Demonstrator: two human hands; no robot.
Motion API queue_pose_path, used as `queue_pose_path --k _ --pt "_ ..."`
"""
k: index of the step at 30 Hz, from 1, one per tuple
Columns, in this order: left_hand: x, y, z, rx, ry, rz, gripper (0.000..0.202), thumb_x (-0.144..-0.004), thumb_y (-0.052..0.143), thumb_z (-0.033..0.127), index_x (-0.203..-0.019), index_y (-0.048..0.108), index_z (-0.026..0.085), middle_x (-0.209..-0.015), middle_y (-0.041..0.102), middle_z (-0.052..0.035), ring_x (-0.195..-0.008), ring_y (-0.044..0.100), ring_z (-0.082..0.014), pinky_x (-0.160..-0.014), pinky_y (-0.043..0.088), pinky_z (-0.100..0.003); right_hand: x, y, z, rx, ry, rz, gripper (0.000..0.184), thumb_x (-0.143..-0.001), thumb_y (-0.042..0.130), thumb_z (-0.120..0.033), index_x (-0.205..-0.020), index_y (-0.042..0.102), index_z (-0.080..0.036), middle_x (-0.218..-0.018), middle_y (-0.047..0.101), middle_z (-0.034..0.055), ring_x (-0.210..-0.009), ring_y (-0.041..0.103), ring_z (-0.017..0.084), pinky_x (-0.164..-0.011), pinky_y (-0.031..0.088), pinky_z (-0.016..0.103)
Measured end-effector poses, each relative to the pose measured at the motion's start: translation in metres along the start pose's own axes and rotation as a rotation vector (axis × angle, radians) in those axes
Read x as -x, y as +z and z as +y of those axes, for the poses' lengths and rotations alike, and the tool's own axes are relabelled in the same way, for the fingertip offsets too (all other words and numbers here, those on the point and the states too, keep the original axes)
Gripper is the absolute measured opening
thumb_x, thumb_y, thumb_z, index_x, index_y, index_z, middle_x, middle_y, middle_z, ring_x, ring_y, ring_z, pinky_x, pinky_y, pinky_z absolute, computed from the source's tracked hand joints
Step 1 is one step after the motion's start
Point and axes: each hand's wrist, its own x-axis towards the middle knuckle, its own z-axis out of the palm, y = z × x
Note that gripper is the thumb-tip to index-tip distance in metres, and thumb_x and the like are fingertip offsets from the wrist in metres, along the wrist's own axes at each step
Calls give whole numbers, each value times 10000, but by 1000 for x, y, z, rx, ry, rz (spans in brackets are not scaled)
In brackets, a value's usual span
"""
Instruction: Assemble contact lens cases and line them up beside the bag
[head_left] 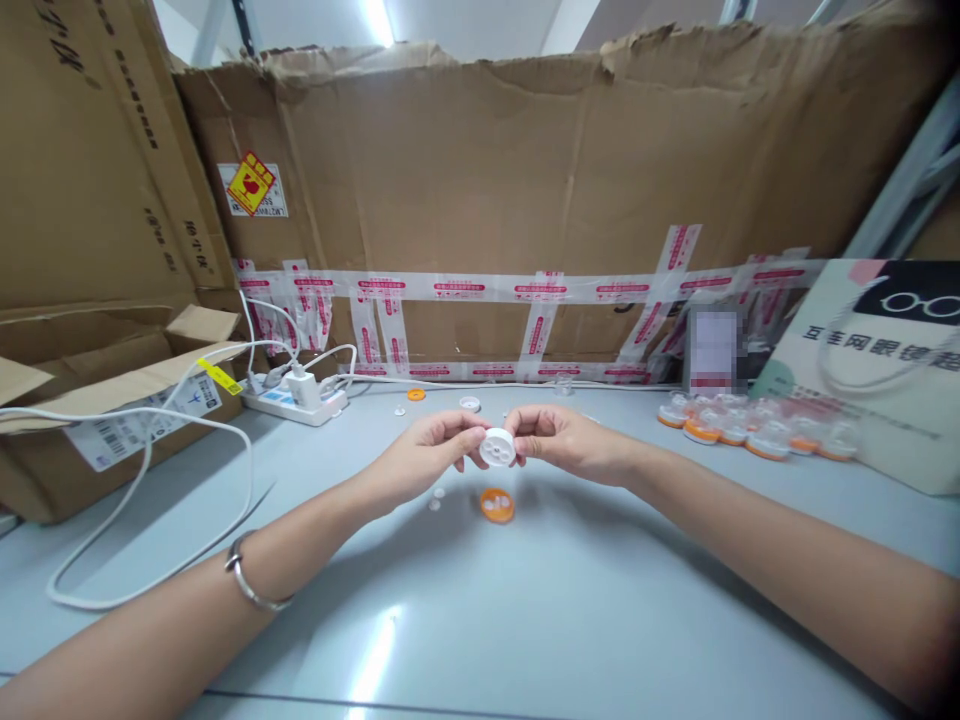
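Between my two hands, above the table, is a round white plastic cap [496, 448] with small openings in its face. My left hand [442, 445] pinches its left edge, and my right hand [551, 438] grips the right edge. Below it on the table lies an orange round cap [497, 506] with small pale pieces in it. Small white parts [436, 499] lie to its left. Behind my hands are another white ring-shaped cap [470, 404], an orange disc [416, 395] and a small white piece [400, 411].
Several clear-domed pieces with orange and white bases [765, 430] stand at the right, before a printed bag [870, 370]. A power strip [300, 400] with white cables and an open cardboard box [127, 410] are at the left. A large taped carton [480, 200] closes off the back.
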Motion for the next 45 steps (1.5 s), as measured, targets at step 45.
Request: queue_pose_path --k 45 --pt "-4 -13 -17 283 -359 -107 247 -667 724 297 -792 608 119 -719 614 -23 -683 561 -95 -700 417 -224 19 18 32 688 40 133 376 -622 692 -460 -884 589 -212 -893 511 11 -814 469 153 -709 377 252"
